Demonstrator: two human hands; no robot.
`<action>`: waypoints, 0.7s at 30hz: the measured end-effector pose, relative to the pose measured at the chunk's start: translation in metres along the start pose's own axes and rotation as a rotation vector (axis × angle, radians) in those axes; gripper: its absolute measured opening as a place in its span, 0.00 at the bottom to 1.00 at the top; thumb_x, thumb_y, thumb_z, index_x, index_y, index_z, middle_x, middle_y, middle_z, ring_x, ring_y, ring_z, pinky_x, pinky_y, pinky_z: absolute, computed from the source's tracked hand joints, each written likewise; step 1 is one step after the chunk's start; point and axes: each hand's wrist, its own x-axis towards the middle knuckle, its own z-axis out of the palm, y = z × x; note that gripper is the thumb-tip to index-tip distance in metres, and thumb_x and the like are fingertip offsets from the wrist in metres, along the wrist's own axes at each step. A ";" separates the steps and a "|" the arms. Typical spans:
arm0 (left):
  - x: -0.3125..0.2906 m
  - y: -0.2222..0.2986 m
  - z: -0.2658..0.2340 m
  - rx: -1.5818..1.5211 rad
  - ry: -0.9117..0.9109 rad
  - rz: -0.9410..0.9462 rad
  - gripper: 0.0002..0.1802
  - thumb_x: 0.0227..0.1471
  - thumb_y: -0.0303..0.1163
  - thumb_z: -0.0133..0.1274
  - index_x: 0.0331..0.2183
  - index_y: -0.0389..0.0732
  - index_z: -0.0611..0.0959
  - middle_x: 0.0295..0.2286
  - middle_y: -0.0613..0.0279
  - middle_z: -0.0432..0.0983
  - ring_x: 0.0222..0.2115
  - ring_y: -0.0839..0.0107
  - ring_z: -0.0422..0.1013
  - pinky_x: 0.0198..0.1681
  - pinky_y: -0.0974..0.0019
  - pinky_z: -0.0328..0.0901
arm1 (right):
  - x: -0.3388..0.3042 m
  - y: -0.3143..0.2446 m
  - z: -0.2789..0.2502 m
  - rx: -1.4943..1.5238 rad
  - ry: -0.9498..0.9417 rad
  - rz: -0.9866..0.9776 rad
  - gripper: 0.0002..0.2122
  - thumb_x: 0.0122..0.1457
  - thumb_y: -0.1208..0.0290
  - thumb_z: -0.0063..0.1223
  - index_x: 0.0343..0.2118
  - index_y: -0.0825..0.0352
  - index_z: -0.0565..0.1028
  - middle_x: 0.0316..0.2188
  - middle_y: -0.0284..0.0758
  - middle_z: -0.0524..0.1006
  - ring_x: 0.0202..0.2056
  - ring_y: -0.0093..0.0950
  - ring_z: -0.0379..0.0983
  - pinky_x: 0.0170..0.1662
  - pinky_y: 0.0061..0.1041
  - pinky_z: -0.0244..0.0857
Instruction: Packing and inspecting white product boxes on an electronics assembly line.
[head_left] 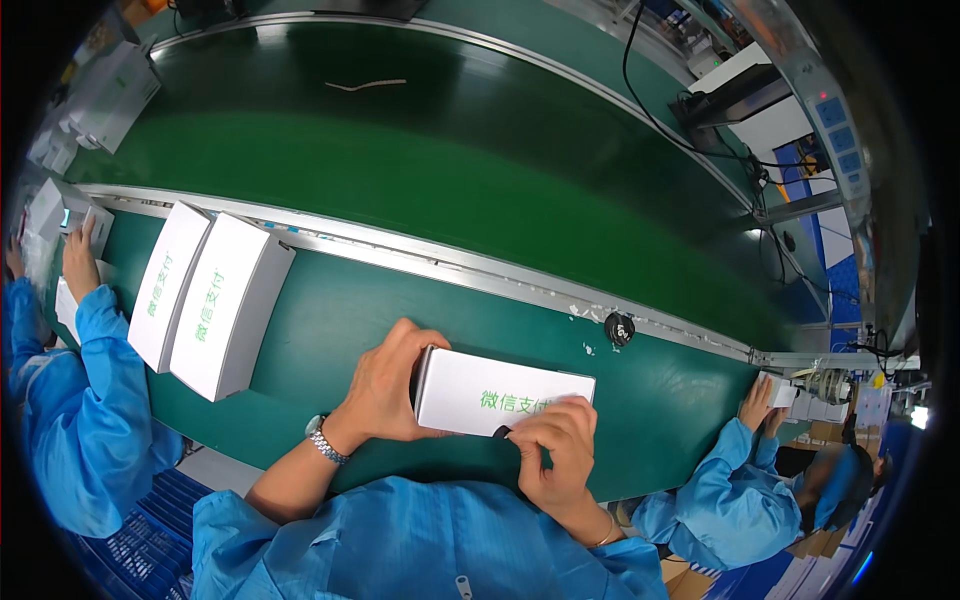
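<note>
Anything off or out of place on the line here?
One stray item: a thin pale strip lies alone, slightly curled, on the far green conveyor belt. Otherwise tidy: left hand and right hand hold a white box, and two white boxes sit squarely side by side.

The one view sits on the worker's head, looking steeply down from close above the long green conveyor belt with its metal rail (470, 270). The belt curves across the frame, the worker's side nearest.
</note>
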 end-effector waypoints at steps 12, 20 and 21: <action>0.028 0.006 -0.011 0.010 -0.121 -0.194 0.54 0.25 0.63 0.78 0.49 0.39 0.75 0.40 0.56 0.73 0.41 0.54 0.77 0.43 0.56 0.72 | 0.029 0.026 -0.011 0.243 -0.122 -0.078 0.12 0.55 0.85 0.52 0.32 0.58 0.65 0.29 0.29 0.78 0.30 0.30 0.70 0.46 0.35 0.58; 0.033 0.008 -0.013 -0.046 -0.141 -0.290 0.54 0.25 0.61 0.78 0.49 0.37 0.76 0.42 0.55 0.74 0.42 0.56 0.76 0.46 0.58 0.71 | 0.040 0.037 -0.021 0.295 -0.201 -0.144 0.13 0.54 0.86 0.51 0.33 0.58 0.64 0.29 0.28 0.79 0.30 0.30 0.70 0.47 0.35 0.57; 0.034 0.009 -0.012 -0.074 -0.134 -0.293 0.54 0.25 0.60 0.79 0.49 0.37 0.76 0.41 0.56 0.74 0.42 0.58 0.76 0.45 0.59 0.71 | 0.040 0.038 -0.022 0.312 -0.207 -0.145 0.13 0.55 0.86 0.51 0.33 0.58 0.64 0.29 0.28 0.79 0.30 0.30 0.70 0.48 0.35 0.57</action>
